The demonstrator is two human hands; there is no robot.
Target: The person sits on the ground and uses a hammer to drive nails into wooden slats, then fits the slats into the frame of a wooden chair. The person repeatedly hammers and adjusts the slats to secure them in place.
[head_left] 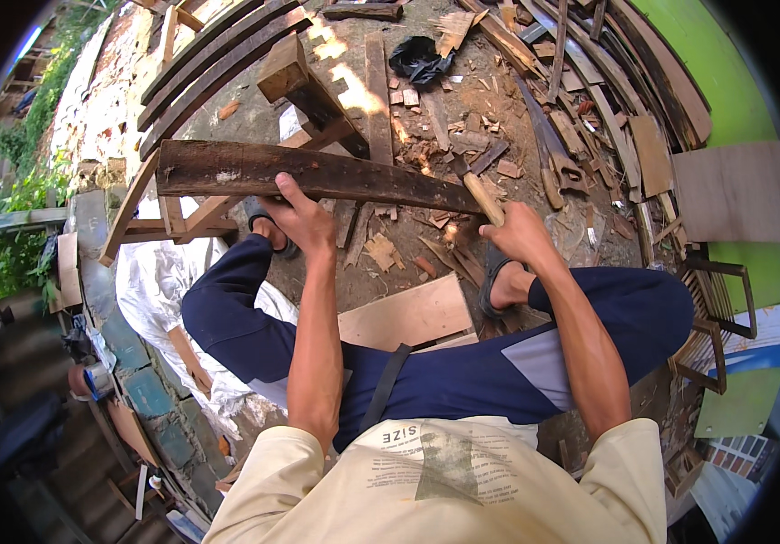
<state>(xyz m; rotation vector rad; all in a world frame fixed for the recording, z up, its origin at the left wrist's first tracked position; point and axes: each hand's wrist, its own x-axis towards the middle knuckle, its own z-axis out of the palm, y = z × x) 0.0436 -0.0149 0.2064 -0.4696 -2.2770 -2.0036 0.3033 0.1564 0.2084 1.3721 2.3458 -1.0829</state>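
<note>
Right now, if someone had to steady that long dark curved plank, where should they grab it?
Probably mid-length on the dark curved plank, from the near side, where the left hand grips its lower edge. The right hand works a wooden-handled tool at the narrow right end.

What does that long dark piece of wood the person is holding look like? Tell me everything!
The long dark plank is a curved, weathered piece of wood, brown-black with a pale scuff near its left end. It lies roughly level across the picture, bowing gently down to the right. The left hand grips its lower edge near the middle. Its right end meets the head of a wooden-handled tool held in the right hand. Behind it stands a rough wooden frame; chips litter the ground below.
</note>
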